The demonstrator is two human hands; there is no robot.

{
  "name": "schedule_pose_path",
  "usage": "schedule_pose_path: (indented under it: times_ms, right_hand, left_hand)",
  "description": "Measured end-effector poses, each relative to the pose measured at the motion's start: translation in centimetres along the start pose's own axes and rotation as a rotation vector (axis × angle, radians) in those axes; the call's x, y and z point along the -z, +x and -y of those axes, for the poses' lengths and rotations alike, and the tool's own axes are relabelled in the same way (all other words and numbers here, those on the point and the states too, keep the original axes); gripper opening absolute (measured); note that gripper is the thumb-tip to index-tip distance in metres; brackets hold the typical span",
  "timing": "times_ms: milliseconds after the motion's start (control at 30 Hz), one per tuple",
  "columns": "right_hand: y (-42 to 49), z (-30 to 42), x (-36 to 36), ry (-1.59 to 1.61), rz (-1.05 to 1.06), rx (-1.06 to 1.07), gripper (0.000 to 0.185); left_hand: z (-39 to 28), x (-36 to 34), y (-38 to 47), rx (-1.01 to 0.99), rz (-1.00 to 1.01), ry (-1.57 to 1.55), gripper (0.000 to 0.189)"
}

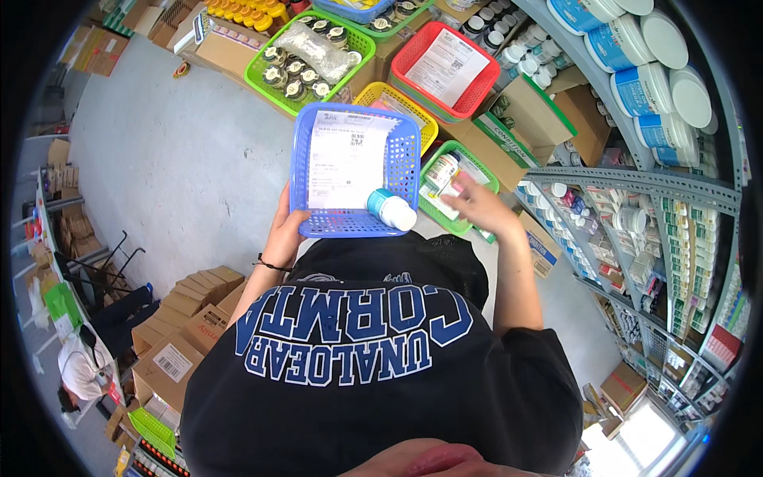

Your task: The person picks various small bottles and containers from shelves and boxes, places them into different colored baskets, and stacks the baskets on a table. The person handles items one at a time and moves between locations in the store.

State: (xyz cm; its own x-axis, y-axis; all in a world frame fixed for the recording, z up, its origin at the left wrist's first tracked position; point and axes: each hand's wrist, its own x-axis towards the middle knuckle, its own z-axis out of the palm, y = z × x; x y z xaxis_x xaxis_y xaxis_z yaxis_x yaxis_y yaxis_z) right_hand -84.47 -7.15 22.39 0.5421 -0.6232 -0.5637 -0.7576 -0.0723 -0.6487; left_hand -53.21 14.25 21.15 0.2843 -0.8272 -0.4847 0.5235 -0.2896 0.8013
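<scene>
My left hand (288, 223) grips the left side of a blue plastic basket (402, 143), its thumb over the near corner. Inside the basket lie a printed sheet (343, 173) and a white bottle with a teal label (390, 208), tipped on its side at the near right. Slightly blurred, my right hand (480, 206) hovers over a small green basket (456, 223) with its fingers apart. That basket contains a white bottle with a dark cap (443, 169) and a paper (440, 201). Whether my fingertips touch anything there is unclear.
Beyond stand a yellow basket (429, 132), stacked red baskets (486, 89) and a green basket of jars (253, 71). Metal shelving (632, 179) with tubs and boxes rises on the right. Cardboard boxes (170, 364) pile at left, near another person (83, 369).
</scene>
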Motion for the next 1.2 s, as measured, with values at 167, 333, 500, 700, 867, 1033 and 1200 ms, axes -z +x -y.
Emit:
schedule_pose_path:
  times_ms: [167, 333, 500, 700, 867, 1033, 1200]
  right_hand:
    - [0.1, 0.4, -4.2, 0.137, 0.163, 0.065, 0.076]
    - [0.3, 3.6, -7.8, -0.071, -0.144, 0.242, 0.076]
    - [2.1, 3.3, -9.1, -0.403, -0.139, 0.175, 0.077]
    - [4.1, 1.4, -8.2, 0.185, -0.294, 0.126, 0.09]
    - [4.5, -8.3, -8.2, 0.716, -0.333, -0.066, 0.081]
    - [3.6, -22.1, -10.1, 0.853, -0.613, -0.317, 0.068]
    - [6.4, -26.5, -12.0, 0.244, -0.914, -0.578, 0.048]
  left_hand:
    - [1.1, 0.5, 0.6, 0.168, -0.077, -0.129, 0.072]
    - [4.1, 2.3, 0.4, 0.204, -0.032, -0.029, 0.073]
    - [4.4, 2.1, 0.6, 0.065, 0.007, 0.033, 0.07]
    - [3.6, 1.2, 3.0, 0.094, 0.029, 0.065, 0.064]
    - [1.3, -4.9, 4.3, 0.158, 0.297, 0.326, 0.072]
    - [3.4, -5.7, 7.2, 0.152, 0.456, 0.644, 0.077]
    - [8.5, 0.4, 7.3, 0.056, 0.389, 0.808, 0.07]
